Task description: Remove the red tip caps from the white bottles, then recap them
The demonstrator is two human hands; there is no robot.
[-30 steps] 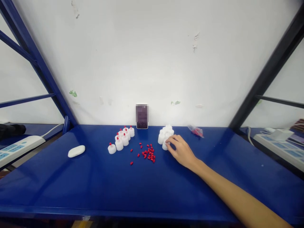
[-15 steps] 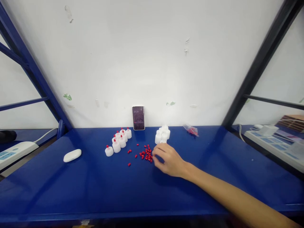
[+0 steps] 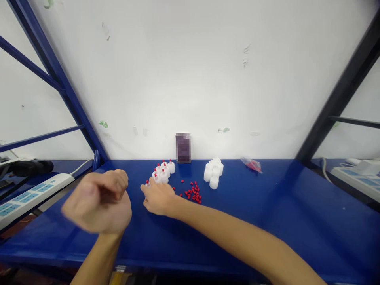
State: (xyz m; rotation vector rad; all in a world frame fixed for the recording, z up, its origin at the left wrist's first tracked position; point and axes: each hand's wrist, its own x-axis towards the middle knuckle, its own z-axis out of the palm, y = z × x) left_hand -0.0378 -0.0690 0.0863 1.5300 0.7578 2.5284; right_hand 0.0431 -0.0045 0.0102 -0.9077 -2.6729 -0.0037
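A: Where was the near bottle?
B: Left on table, at my right hand; I couldn't tell if pinched. Left hand curled, contents hidden.
A: Handling?
B: Judged light, stiff; best held by its sides.

The bottles are white, the caps red, the tabletop solid blue.

Red-tipped white pieces grouped, red caps scattered, white cylinders clustered

You seem to be in a workshop. Your blue bench has sturdy frame posts, a scuffed wall behind, and power strips alongside.
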